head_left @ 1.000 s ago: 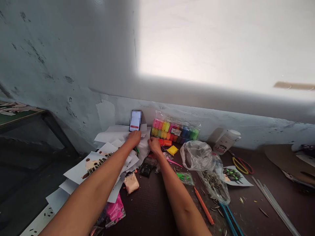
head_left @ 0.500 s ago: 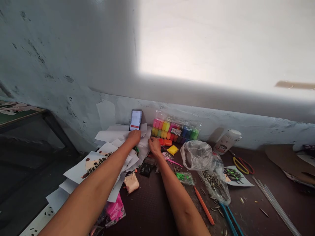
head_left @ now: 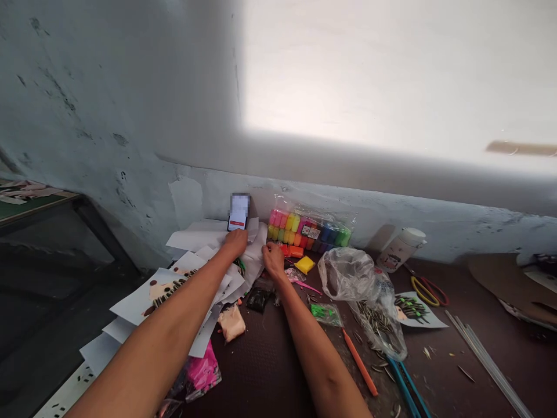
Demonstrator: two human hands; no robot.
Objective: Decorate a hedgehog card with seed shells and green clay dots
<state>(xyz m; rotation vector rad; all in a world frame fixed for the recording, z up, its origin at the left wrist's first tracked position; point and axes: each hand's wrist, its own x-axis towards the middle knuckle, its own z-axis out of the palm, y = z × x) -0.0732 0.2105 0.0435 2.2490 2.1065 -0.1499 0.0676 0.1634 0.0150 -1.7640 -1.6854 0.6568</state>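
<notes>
My left hand (head_left: 236, 242) is at the back of a pile of white sheets (head_left: 191, 241), just below a phone (head_left: 239, 212) leaning on the wall. Its fingers are curled and what they hold, if anything, is hidden. My right hand (head_left: 272, 258) is closed at the right edge of the sheets, beside orange clay packets (head_left: 292, 251); I cannot make out anything in its fingers. Sheets under my left arm carry seed-and-clay pictures (head_left: 167, 290). A pack of coloured clay (head_left: 304, 229) lies behind my right hand, and a yellow packet (head_left: 305, 265) to its right.
Around my forearms lie a peach clay packet (head_left: 232, 323), a black packet (head_left: 259, 298) and a pink packet (head_left: 203, 371). Farther right are a clear bag of seeds (head_left: 378, 322), a white bottle (head_left: 401, 249), scissors (head_left: 429, 290), an orange tool (head_left: 360, 363) and clear sticks (head_left: 487, 363).
The whole view has shifted very slightly. Both hands keep nearly the same place and pose against the sheets.
</notes>
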